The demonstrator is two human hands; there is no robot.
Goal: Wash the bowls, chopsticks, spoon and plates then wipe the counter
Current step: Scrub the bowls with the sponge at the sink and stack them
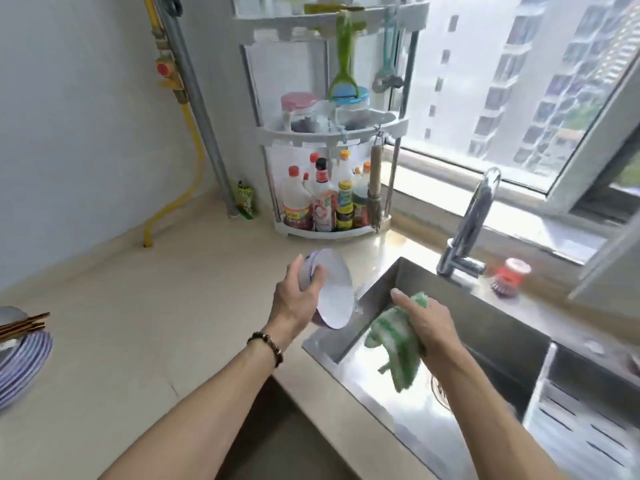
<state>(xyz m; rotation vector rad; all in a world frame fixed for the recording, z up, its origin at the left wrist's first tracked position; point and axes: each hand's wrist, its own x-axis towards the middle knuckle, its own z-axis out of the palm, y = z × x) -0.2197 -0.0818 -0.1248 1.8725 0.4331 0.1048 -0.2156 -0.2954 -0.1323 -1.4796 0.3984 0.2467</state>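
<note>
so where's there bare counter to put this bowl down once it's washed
The widest bare counter lies left of the sink, between the stacked plates with chopsticks and the corner rack. The ledge behind the faucet is narrow, with a brush on it.

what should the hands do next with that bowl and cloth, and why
Probably bring the green cloth into the bowl and scrub. The left hand holds the bowl tilted at the sink edge; the right hand grips the cloth just beside it, not yet touching.
</note>
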